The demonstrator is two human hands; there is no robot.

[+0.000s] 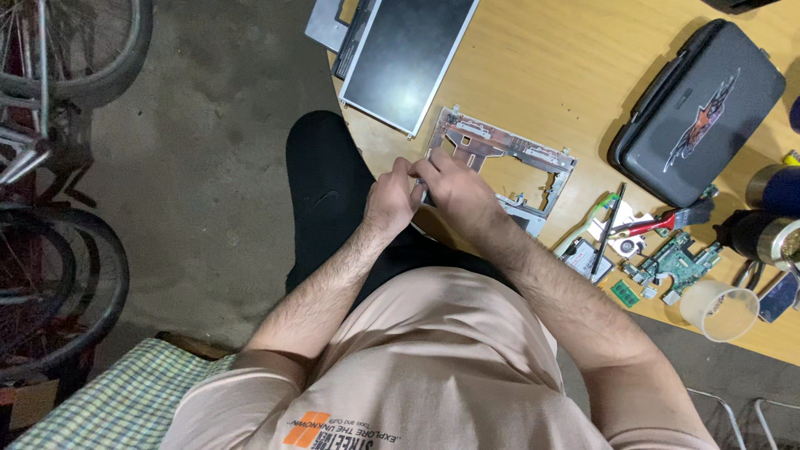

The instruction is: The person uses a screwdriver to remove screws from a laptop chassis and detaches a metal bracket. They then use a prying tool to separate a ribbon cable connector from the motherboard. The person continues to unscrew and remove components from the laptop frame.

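Both hands are together at the table (pixel 533 75) edge, my left hand (pixel 392 200) and right hand (pixel 457 193) pinched on the near corner of the silver laptop frame (pixel 500 154), which lies flat beside the detached screen panel (pixel 408 54). Best to keep my grip low and steady and ease it gently, because that thin metal would bend.

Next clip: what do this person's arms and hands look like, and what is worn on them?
Both arms are bare from the short sleeves of a pale pink T-shirt down, with visible hair on the forearms. The left hand and right hand are ungloved. No watch, bracelet or ring shows on either wrist or hand.
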